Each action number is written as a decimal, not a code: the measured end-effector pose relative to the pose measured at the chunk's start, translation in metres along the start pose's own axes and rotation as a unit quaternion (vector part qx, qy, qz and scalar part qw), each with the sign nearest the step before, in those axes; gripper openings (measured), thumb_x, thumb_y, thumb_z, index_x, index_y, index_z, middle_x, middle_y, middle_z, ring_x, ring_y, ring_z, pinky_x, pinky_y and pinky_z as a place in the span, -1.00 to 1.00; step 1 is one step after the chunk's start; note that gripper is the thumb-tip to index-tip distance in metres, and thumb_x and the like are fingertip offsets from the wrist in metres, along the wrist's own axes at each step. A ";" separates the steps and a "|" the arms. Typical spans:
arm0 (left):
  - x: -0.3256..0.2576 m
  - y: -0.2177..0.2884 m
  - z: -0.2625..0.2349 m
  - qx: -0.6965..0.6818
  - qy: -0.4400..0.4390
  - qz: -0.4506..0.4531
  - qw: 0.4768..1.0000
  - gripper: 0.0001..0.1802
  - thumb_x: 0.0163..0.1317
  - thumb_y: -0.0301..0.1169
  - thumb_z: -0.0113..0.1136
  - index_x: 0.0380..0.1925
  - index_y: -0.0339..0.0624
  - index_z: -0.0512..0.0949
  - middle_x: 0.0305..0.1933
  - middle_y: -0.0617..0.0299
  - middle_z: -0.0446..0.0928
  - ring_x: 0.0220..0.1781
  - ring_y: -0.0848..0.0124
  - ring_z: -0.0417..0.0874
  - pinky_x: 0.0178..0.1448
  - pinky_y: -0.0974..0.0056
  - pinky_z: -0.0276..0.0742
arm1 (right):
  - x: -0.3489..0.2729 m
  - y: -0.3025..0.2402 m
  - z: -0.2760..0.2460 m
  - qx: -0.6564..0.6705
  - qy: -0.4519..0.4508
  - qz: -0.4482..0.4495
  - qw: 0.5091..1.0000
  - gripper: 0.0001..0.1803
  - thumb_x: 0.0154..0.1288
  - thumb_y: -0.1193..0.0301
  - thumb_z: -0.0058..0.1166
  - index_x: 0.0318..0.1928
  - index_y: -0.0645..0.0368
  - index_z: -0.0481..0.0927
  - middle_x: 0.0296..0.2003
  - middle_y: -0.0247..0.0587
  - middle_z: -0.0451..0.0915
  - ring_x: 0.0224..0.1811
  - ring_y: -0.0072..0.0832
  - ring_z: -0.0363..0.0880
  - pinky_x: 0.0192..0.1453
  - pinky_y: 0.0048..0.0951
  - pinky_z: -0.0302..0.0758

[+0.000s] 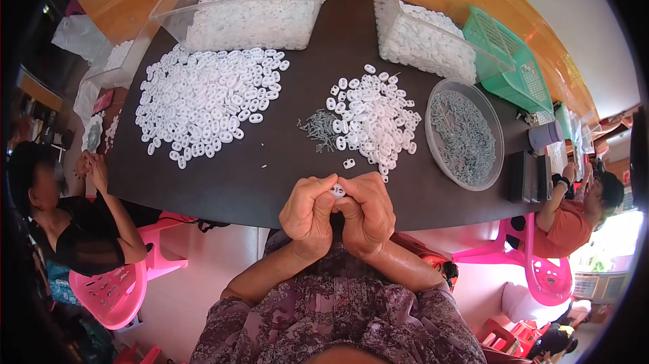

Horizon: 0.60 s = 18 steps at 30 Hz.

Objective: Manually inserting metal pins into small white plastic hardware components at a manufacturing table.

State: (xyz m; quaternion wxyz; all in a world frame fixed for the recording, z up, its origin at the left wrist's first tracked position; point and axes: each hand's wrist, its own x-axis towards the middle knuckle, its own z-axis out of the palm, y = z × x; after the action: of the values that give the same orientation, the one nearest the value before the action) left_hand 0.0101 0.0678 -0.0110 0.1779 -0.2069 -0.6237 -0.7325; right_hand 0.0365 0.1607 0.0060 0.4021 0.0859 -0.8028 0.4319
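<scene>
A small white oval plastic piece with two holes (337, 191) is held up between both hands over the table's near edge. My left hand (307, 210) pinches its left side between thumb and forefinger, the other fingers curled in. The right side is gripped the same way by my right hand (368, 212). The fingertips cover much of the piece. Just beyond the hands lies a single white piece (349, 163). Behind it spreads a pile of similar white pieces (378, 120), with a small heap of grey screws (319, 129) along its left side.
A bigger heap of white ovals (209, 100) lies on the dark table (270, 188) at left. Clear tubs (165, 9) (387, 43) of white pieces stand behind. To the right are a round bowl (466, 187) of screws and a green basket (517, 70). Co-workers (74, 215) (574, 212) sit at both sides.
</scene>
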 end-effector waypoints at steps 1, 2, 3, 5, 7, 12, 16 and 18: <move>0.001 0.000 0.001 -0.013 -0.007 -0.013 1.000 -0.74 0.37 -0.33 0.08 -0.20 -0.37 0.54 -0.43 0.28 0.42 -0.47 0.57 0.35 -0.39 0.48 0.28 | -0.002 0.001 0.000 -0.001 0.001 0.001 1.000 -0.70 0.07 0.60 0.23 -0.13 0.33 0.56 -0.39 -0.17 0.59 -0.40 -0.31 0.51 -0.33 -0.42 0.46; 0.000 -0.001 0.002 -0.013 -0.007 -0.013 1.000 -0.74 0.37 -0.33 0.08 -0.20 -0.37 0.54 -0.43 0.28 0.42 -0.47 0.57 0.35 -0.39 0.48 0.28 | -0.003 0.002 0.000 -0.002 0.001 0.003 1.000 -0.70 0.07 0.61 0.23 -0.13 0.33 0.56 -0.40 -0.17 0.59 -0.41 -0.31 0.51 -0.33 -0.41 0.46; -0.001 -0.003 0.002 -0.025 -0.003 -0.014 1.000 -0.74 0.37 -0.33 0.08 -0.20 -0.37 0.54 -0.44 0.29 0.41 -0.48 0.57 0.34 -0.40 0.48 0.27 | -0.002 0.002 0.000 -0.002 0.001 0.003 1.000 -0.70 0.07 0.61 0.23 -0.13 0.33 0.56 -0.40 -0.17 0.59 -0.41 -0.31 0.51 -0.33 -0.41 0.46; -0.002 -0.003 0.002 -0.037 0.001 -0.014 0.999 -0.74 0.36 -0.34 0.08 -0.21 -0.37 0.54 -0.45 0.30 0.41 -0.50 0.58 0.33 -0.41 0.48 0.26 | -0.002 0.002 0.000 -0.002 -0.002 0.001 1.000 -0.71 0.07 0.61 0.23 -0.13 0.32 0.56 -0.38 -0.17 0.59 -0.40 -0.30 0.51 -0.33 -0.41 0.46; -0.001 -0.001 0.002 -0.028 0.000 -0.021 0.999 -0.77 0.38 -0.38 0.06 -0.20 -0.37 0.54 -0.43 0.30 0.41 -0.45 0.57 0.34 -0.36 0.48 0.27 | 0.000 0.001 -0.001 -0.005 -0.004 0.001 1.000 -0.70 0.07 0.62 0.22 -0.13 0.32 0.56 -0.37 -0.15 0.60 -0.39 -0.29 0.51 -0.31 -0.40 0.47; 0.002 0.004 -0.006 0.002 -0.029 -0.032 0.999 -0.79 0.36 -0.53 0.00 -0.10 -0.38 0.54 -0.27 0.12 0.54 -0.31 0.43 0.53 -0.24 0.42 0.43 | 0.009 -0.005 -0.006 -0.021 -0.015 -0.005 1.000 -0.67 0.00 0.68 0.22 -0.14 0.35 0.58 -0.31 -0.08 0.61 -0.32 -0.25 0.53 -0.26 -0.38 0.48; 0.003 0.012 -0.005 -0.038 -0.044 -0.130 0.990 -0.71 0.38 -0.50 -0.02 0.05 -0.39 0.48 -0.20 0.16 0.56 -0.26 0.49 0.54 -0.12 0.45 0.46 | 0.018 0.002 -0.015 -0.012 -0.011 -0.004 1.000 -0.71 -0.01 0.70 0.21 -0.19 0.34 0.61 -0.34 -0.13 0.61 -0.35 -0.32 0.54 -0.27 -0.42 0.46; 0.003 0.005 -0.006 -0.125 -0.070 -0.168 0.975 -0.66 0.39 -0.49 -0.02 0.12 -0.38 0.42 -0.19 0.18 0.56 -0.26 0.53 0.55 -0.10 0.45 0.48 | 0.027 0.007 -0.026 -0.004 -0.037 0.041 0.998 -0.74 -0.01 0.71 0.19 -0.23 0.32 0.61 -0.38 -0.14 0.60 -0.38 -0.38 0.53 -0.31 -0.46 0.45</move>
State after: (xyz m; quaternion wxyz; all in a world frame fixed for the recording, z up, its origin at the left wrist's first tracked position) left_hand 0.0099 0.0612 -0.0057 -0.0193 -0.1707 -0.5637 -0.8079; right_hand 0.0298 0.1905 0.0292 0.3549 0.0674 -0.8213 0.4415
